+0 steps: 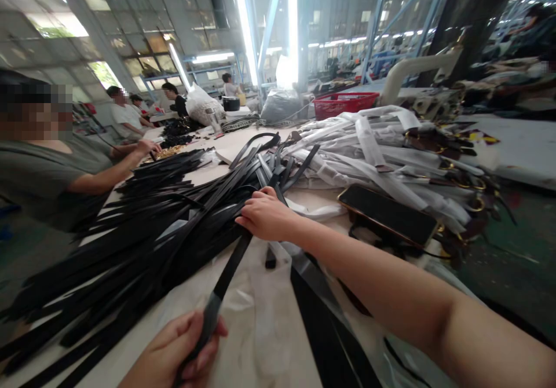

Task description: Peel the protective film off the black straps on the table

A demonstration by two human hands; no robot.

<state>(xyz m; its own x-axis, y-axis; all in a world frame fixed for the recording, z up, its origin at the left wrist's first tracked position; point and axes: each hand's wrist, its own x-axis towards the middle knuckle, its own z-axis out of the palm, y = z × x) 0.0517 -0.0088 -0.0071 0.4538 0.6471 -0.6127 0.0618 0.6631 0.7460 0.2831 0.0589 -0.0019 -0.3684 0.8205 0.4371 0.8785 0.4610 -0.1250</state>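
A black strap [232, 265] runs slantwise between my two hands. My left hand [185, 341], low in the view, is closed around its near end, where a greyish section shows. Farther up, my right hand [268, 214] is closed on the strap with the back of the hand toward me, so its fingertips are partly hidden. Beyond and to the left of my hands spreads a large heap of black straps [143, 243], some crossing just past my right hand. Clear plastic film [269, 295] lies on the table under the held strap.
Straps in white wrapping [347, 156] with gold-coloured hardware are piled at the right. In front of them lies a dark phone [388, 214]. A red basket [345, 105] and a sewing machine [438, 81] stand behind. At the left, a co-worker [52, 162] handles small parts.
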